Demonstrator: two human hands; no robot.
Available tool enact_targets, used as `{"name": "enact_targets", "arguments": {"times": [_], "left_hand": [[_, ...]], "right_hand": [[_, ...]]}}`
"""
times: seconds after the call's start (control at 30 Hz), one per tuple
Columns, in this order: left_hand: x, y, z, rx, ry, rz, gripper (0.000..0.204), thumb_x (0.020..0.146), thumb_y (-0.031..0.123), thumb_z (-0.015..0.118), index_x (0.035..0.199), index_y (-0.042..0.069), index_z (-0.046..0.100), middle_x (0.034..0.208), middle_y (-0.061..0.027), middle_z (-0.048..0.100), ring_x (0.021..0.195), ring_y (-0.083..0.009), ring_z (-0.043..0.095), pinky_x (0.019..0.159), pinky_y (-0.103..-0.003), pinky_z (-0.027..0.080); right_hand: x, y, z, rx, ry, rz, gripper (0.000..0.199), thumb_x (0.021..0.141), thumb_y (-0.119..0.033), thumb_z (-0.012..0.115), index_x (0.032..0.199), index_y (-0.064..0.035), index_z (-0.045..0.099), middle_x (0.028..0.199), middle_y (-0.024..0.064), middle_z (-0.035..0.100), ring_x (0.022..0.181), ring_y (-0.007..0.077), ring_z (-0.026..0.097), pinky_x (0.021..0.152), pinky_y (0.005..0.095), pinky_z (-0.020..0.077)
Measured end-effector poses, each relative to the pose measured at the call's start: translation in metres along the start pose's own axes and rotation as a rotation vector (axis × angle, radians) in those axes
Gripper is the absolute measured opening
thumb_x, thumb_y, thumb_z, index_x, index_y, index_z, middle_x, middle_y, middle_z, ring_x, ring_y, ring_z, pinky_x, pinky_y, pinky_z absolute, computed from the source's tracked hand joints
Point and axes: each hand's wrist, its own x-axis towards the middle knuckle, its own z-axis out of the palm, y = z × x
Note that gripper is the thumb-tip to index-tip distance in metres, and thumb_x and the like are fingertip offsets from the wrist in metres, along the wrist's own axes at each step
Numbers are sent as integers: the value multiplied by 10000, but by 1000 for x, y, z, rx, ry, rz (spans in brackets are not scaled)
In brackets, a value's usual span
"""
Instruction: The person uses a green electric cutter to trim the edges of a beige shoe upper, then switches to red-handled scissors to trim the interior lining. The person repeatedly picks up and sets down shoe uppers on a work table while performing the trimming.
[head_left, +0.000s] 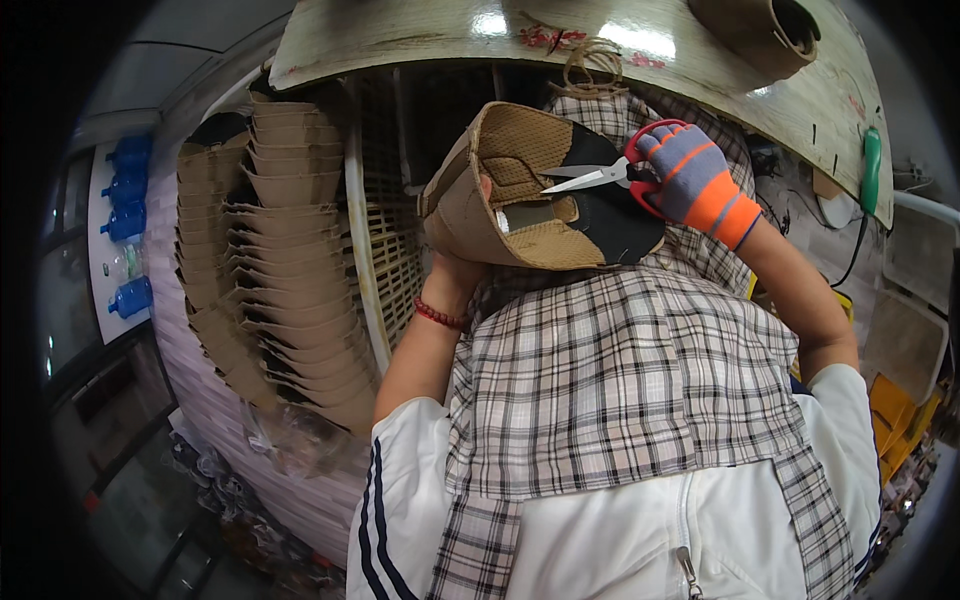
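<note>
My left hand (460, 272) grips a tan and black sewn shell (455, 215) from its near left side, and the shell hides most of that hand. One fingertip shows inside. The shell looks like a shoe upper, with a quilted tan lining, black panels and a hole in its inner face. In a grey and orange glove, my right hand (690, 180) is closed round the red handles of a pair of scissors (590, 180). Their blades are parted and point left, over the shell's inside.
Long nested stacks of similar tan pieces (290, 230) stand at the left beside a slatted rack (395, 230). Across the far side runs a worn table (430, 35), bearing another tan piece (750, 35) and a coil of cord (595, 65). A green-handled tool (872, 160) hangs at its right edge.
</note>
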Motion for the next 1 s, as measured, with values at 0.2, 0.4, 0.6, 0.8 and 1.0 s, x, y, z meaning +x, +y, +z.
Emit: {"name": "enact_targets", "arguments": {"times": [0.2, 0.4, 0.6, 0.8, 1.0], "left_hand": [[-2, -1, 7, -126, 69, -73, 473, 986, 383, 606, 1213, -31, 582, 1142, -115, 682, 1023, -147, 642, 856, -278, 537], [-4, 4, 8, -228, 19, -53, 493, 964, 348, 649, 1298, 6, 528, 1192, -121, 663, 1067, -168, 639, 878, -306, 552], [-12, 26, 24, -239, 46, -38, 529, 945, 308, 682, 1356, 43, 482, 1249, -110, 624, 1116, -183, 629, 892, -336, 567], [-10, 14, 14, -365, 48, -109, 558, 935, 315, 698, 1371, 48, 473, 1284, -93, 598, 1144, -197, 609, 932, -349, 546], [-13, 12, 12, -282, 0, -126, 543, 950, 351, 673, 1363, 54, 479, 1296, -81, 589, 1162, -206, 591, 963, -377, 526]], "right_hand": [[-4, 3, 11, 2, 9, 32, 319, 723, -253, 793, 977, -133, 642, 843, 76, 638, 834, 280, 624, 745, 397, 490], [-10, 7, 16, -70, -16, 69, 310, 712, -255, 800, 935, -113, 639, 851, 95, 655, 834, 310, 633, 759, 410, 513], [-17, 13, 4, -36, 75, 131, 300, 710, -281, 801, 936, -146, 657, 860, 61, 650, 839, 263, 634, 758, 375, 502], [4, -8, -7, -21, 104, -29, 312, 679, -273, 817, 925, -162, 660, 856, 33, 643, 843, 236, 625, 757, 353, 490], [-2, 5, -9, -137, 49, -2, 267, 697, -241, 801, 898, -145, 652, 788, 34, 657, 766, 259, 647, 684, 374, 522]]}}
